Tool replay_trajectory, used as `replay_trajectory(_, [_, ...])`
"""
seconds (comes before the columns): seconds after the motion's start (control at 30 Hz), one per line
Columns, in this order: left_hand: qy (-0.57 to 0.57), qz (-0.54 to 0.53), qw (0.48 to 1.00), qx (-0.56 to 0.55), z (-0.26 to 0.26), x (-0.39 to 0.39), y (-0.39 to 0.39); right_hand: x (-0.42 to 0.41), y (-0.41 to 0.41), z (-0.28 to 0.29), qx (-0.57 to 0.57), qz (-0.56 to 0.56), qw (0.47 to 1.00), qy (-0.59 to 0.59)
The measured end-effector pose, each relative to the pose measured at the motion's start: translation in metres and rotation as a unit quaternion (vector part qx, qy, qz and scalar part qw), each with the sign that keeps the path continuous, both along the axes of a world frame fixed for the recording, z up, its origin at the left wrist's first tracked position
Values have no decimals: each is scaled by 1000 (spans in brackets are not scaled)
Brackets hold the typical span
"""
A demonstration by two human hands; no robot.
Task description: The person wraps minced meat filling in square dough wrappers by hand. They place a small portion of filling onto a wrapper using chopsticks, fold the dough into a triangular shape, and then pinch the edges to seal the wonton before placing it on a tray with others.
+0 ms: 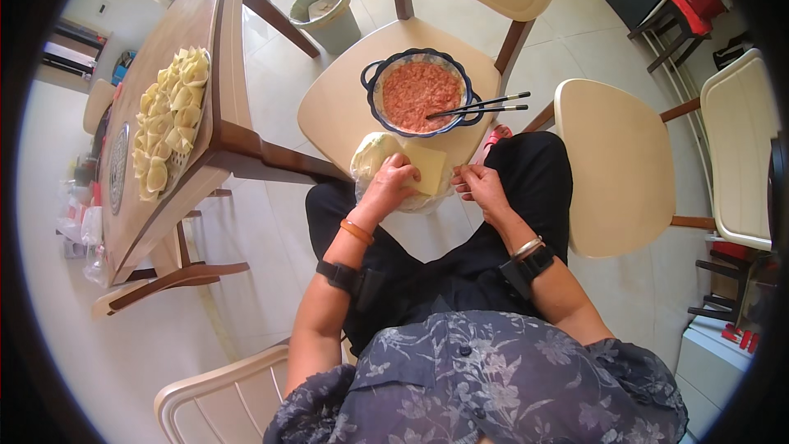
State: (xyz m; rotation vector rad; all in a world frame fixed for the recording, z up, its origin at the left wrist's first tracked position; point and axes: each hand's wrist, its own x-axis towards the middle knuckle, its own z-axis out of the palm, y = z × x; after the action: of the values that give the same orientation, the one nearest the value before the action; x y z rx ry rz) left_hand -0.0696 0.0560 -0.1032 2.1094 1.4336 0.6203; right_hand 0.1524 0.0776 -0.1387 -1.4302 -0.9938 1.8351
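Note:
A stack of pale yellow square dough wrappers (429, 166) lies in a clear plastic bag (425, 204) at the front edge of the chair seat, above my lap. Curled over the left side of the wrappers, my left hand (394, 182) grips them. A rounded pale bundle (374, 153), seemingly more dough in the bag, bulges beyond it. My right hand (479, 188) is beside the right edge of the bag with thumb and fingertips together; whether they pinch anything is unclear. Just beyond sits a blue-rimmed bowl (372, 98) of minced meat filling (422, 94), with black chopsticks (493, 107) leaning in it.
On the wooden table (179, 31) at left, a perforated tray (179, 166) carries many folded dumplings (172, 117). A lined waste bin (330, 24) stands behind the chair seat (333, 98). Another chair (616, 166) is close on my right. A chair back (228, 394) shows at lower left.

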Motion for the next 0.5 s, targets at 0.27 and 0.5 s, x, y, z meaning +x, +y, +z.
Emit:
replay_trajectory(0.27, [-34,-12,999,-18,-2,-6,1,-1,0,1,3,5,1000,-8])
replay_trajectory(0.5, [-26,-23,999,-7,-2,-4,3,0,0,2,-4,9,1000,-10])
